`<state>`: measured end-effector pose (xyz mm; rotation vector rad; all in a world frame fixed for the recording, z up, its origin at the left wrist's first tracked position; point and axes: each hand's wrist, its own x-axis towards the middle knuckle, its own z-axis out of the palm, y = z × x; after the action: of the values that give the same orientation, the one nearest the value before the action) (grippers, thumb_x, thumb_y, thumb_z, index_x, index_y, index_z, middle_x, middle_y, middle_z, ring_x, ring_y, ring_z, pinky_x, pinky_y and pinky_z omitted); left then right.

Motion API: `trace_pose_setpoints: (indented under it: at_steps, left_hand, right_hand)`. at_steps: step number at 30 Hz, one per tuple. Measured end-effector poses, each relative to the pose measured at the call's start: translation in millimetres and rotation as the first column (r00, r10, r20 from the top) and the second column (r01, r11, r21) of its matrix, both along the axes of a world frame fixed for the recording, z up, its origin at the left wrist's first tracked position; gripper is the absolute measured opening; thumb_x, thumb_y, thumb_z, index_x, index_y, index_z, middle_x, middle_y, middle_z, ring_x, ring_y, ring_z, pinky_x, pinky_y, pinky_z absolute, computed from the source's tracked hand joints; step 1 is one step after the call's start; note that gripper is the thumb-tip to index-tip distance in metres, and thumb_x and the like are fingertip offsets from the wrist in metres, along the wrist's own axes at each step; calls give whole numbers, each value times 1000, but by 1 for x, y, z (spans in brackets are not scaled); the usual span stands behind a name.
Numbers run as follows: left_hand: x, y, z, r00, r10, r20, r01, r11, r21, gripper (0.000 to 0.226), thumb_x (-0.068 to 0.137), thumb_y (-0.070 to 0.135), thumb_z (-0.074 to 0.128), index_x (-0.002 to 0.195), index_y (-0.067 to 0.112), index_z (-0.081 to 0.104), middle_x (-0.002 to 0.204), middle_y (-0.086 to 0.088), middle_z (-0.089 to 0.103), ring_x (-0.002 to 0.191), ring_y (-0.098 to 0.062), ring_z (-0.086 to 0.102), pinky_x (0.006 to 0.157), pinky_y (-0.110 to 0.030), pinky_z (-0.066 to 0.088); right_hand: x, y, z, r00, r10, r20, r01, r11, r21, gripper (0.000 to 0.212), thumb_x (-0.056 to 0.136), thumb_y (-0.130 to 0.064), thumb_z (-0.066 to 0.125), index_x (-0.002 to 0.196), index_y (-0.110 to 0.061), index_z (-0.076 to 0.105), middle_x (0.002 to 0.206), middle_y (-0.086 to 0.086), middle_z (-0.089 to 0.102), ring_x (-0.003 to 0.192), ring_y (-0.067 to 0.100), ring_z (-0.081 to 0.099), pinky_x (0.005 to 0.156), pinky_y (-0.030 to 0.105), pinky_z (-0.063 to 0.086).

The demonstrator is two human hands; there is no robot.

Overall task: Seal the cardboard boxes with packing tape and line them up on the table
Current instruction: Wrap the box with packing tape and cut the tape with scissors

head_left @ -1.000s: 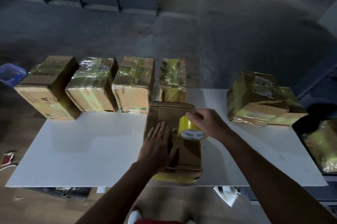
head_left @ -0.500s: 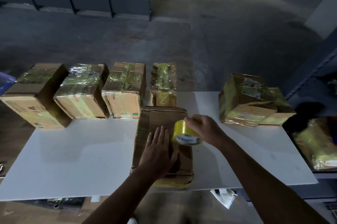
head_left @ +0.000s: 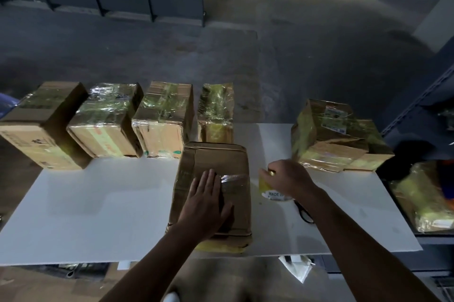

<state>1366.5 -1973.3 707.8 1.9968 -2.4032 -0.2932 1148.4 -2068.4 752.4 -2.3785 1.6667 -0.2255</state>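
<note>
A brown cardboard box (head_left: 218, 161) lies at the front middle of the white table (head_left: 98, 203). My left hand (head_left: 205, 203) presses flat on its top, fingers straight. A shiny strip of tape (head_left: 234, 178) runs from under those fingers to the box's right edge. My right hand (head_left: 288, 177) grips the yellow tape roll (head_left: 266, 187) just right of the box, above the table. Several taped boxes (head_left: 162, 117) stand in a row along the table's far edge.
A taped box pile (head_left: 336, 134) sits at the table's far right. Black scissors (head_left: 304, 213) lie on the table under my right forearm. A wrapped yellow parcel (head_left: 422, 198) lies off the table's right side. Dark shelving stands across the floor behind.
My right hand has pulled the tape roll rightward off the box top to beside it, drawing a strip of tape across the box. My left hand stays pressed on the box.
</note>
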Motion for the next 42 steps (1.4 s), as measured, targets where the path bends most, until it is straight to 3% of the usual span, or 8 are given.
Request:
trace_pose_setpoints:
  at_steps: [3, 13, 19, 23, 31, 37, 39, 42]
  left_hand:
    - [-1, -2, 3, 999, -8, 39, 7, 999, 35, 115, 64, 71, -38, 152, 7, -2, 157, -13, -12, 146, -26, -13, 114, -38, -10]
    - [-34, -5, 22, 983, 58, 175, -83, 987, 138, 75, 98, 55, 12, 152, 6, 0, 158, -24, -6, 146, -41, -6, 114, -61, 2]
    - [-95, -9, 34, 958, 136, 254, -193, 957, 216, 87, 97, 54, 35, 149, -2, -7, 151, -38, -6, 140, -55, 0, 109, -63, 20]
    - [-106, -7, 30, 949, 227, 219, -277, 931, 239, 66, 104, 22, 31, 148, -4, -10, 150, -40, -11, 138, -58, -10, 111, -66, 11]
    - [-81, -6, 43, 964, 240, 114, -261, 935, 239, 69, 99, 13, 40, 150, -2, -3, 154, -34, -4, 141, -53, -6, 114, -63, 11]
    - [-41, -11, 53, 888, 378, -263, -339, 923, 184, 68, 88, 1, 45, 150, 8, 17, 157, -18, 13, 146, -40, 1, 115, -59, 9]
    - [-25, -9, 52, 815, 393, -425, -388, 916, 102, 53, 92, 10, 48, 142, 13, 33, 149, -13, 32, 143, -37, 19, 114, -59, 23]
    - [-4, 3, 59, 586, 388, -711, -472, 877, 90, 26, 94, 8, 45, 116, 15, 55, 113, -2, 60, 106, -18, 55, 86, -25, 48]
  right_hand:
    - [-1, 2, -14, 999, -31, -5, 32, 996, 87, 44, 94, -45, 49, 66, -12, 59, 63, 4, 55, 61, 19, 54, 57, 26, 37]
    - [18, 8, -48, 995, -88, 44, 80, 982, 170, 41, 96, -41, 44, 89, -9, 68, 89, 12, 69, 84, 27, 64, 71, 30, 44]
    - [20, 8, -50, 999, -43, 23, 39, 988, 146, 40, 98, -39, 41, 90, -8, 65, 93, 15, 69, 89, 31, 64, 74, 34, 46]
    - [19, 11, -51, 997, -78, 28, 74, 988, 137, 43, 98, -42, 40, 90, -8, 65, 95, 15, 69, 91, 31, 64, 72, 32, 44]
    - [20, 11, -40, 966, -155, 208, 103, 965, 242, 46, 95, -48, 43, 75, -11, 60, 74, 8, 61, 76, 25, 61, 67, 32, 44]
    - [38, -3, -2, 920, -112, 376, 27, 974, 225, 42, 95, -40, 49, 62, -14, 52, 62, 4, 52, 60, 18, 50, 57, 30, 36]
    - [47, -7, 15, 901, -75, 426, -15, 979, 204, 44, 95, -39, 51, 64, -8, 54, 61, 6, 50, 56, 15, 47, 54, 29, 33]
    - [65, -11, 38, 854, -19, 520, -83, 982, 171, 45, 95, -40, 52, 58, -14, 50, 53, 1, 44, 48, 10, 41, 50, 27, 30]
